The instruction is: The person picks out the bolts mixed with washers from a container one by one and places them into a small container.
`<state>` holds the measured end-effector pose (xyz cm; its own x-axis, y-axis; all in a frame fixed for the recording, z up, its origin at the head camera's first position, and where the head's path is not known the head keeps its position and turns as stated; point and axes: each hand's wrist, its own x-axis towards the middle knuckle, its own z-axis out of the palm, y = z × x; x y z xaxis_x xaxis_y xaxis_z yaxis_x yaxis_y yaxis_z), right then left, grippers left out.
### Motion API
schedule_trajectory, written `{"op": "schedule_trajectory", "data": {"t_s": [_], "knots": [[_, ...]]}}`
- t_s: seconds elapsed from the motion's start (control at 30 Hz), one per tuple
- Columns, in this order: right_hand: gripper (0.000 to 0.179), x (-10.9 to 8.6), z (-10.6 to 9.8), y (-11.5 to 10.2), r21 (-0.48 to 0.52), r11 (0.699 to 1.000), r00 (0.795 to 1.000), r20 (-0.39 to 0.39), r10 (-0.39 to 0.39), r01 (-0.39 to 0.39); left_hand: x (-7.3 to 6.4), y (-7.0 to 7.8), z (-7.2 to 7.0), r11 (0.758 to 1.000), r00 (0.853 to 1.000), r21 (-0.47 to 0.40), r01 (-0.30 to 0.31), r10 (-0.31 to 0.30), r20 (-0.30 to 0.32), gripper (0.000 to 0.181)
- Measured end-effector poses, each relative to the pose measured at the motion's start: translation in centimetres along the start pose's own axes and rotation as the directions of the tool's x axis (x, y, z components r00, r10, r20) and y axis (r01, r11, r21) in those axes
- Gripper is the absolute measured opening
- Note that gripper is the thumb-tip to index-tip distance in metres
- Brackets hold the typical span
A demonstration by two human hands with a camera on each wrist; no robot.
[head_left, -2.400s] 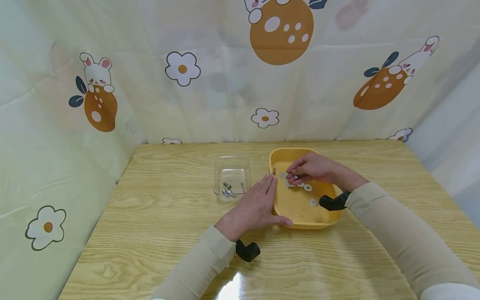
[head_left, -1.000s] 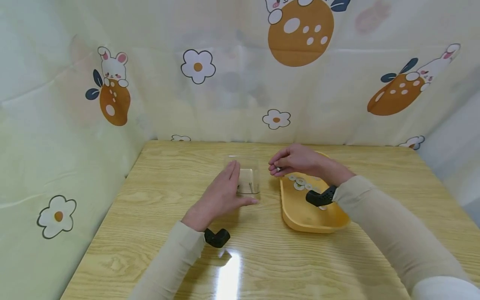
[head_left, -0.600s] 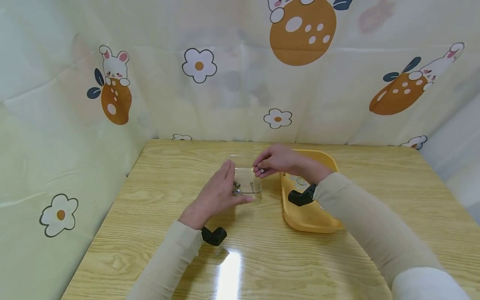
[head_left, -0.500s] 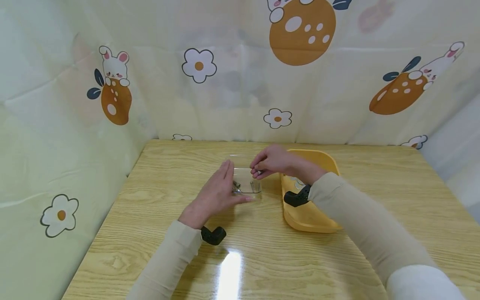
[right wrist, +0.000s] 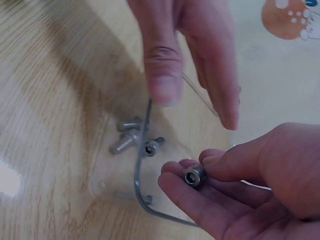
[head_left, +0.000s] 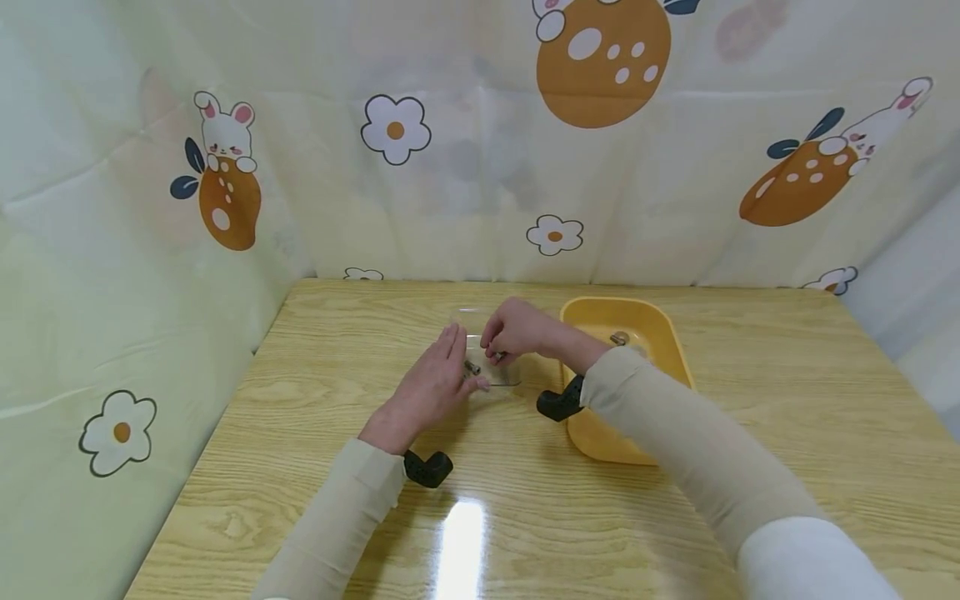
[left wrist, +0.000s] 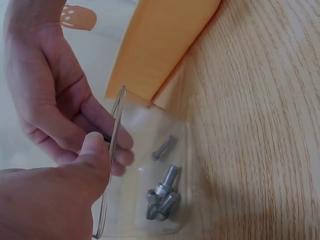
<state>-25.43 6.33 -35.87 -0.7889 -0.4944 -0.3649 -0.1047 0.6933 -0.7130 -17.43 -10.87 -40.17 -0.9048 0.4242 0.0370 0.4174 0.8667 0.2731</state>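
Note:
My right hand [head_left: 517, 332] pinches a socket-head bolt [right wrist: 194, 176] between thumb and fingers, over the clear plastic box [head_left: 508, 384]. In the right wrist view its hex socket faces the camera. My left hand [head_left: 426, 385] lies along the box's left side with straight fingers, its thumb at the near rim. Inside the box are several loose metal bolts [left wrist: 169, 177], clustered together, and a thinner screw [left wrist: 162, 148] apart from them. From the head view, both hands hide part of the box and its bolts.
A yellow-orange tray [head_left: 678, 358] stands right of the box, partly under my right forearm. Small metal pieces [head_left: 619, 337] lie at its far end; the forearm hides the rest. The wooden table [head_left: 360, 333] meets a patterned curtain [head_left: 465, 192] at the back.
My right hand has carried the bolt from the tray leftward and down over the clear box. The left hand has moved from the tray's edge to the box and stays there.

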Motion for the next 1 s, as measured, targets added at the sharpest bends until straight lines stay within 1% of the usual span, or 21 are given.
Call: {"op": "schedule_trajectory", "data": {"t_s": [0.07,0.17,0.3,0.4,0.5,0.63,0.73,1.0], "knots": [[0.019,0.3,0.3,-0.1,-0.078,0.997,1.0,-0.015,-0.004,0.003,0.0,-0.1,0.1,1.0,1.0,0.004,-0.01,0.01,-0.009,0.084],[0.018,0.8,0.8,-0.1,-0.201,0.979,0.999,-0.028,-0.019,0.013,0.0,-0.2,0.2,1.0,1.0,-0.012,-0.011,0.01,-0.017,0.084],[0.015,1.3,1.3,-0.3,-0.352,0.935,0.998,-0.035,-0.049,0.034,0.1,-0.2,0.3,1.0,1.0,-0.03,0.003,-0.003,-0.018,0.085],[0.013,1.5,1.7,-0.5,-0.43,0.902,0.997,-0.042,-0.062,0.038,0.2,-0.2,0.3,0.999,1.0,-0.034,0.019,-0.019,-0.007,0.085],[0.011,1.7,2.1,-0.5,-0.46,0.887,0.997,-0.052,-0.059,0.029,0.2,-0.1,0.3,0.999,0.999,-0.025,0.042,-0.041,0.02,0.084],[0.013,1.8,2.7,-0.4,-0.472,0.881,0.997,-0.05,-0.059,0.029,0.2,0.1,0.3,0.998,0.998,-0.014,0.053,-0.053,0.025,0.084],[0.014,1.8,3.1,-0.4,-0.483,0.875,0.997,-0.041,-0.059,0.031,0.2,0.1,0.3,0.998,0.999,-0.024,0.051,-0.051,0.009,0.085],[0.009,1.9,3.6,-0.6,-0.524,0.851,0.997,-0.039,-0.059,0.029,0.1,-0.1,0.3,0.999,0.999,-0.032,0.038,-0.038,-0.005,0.086]]}}
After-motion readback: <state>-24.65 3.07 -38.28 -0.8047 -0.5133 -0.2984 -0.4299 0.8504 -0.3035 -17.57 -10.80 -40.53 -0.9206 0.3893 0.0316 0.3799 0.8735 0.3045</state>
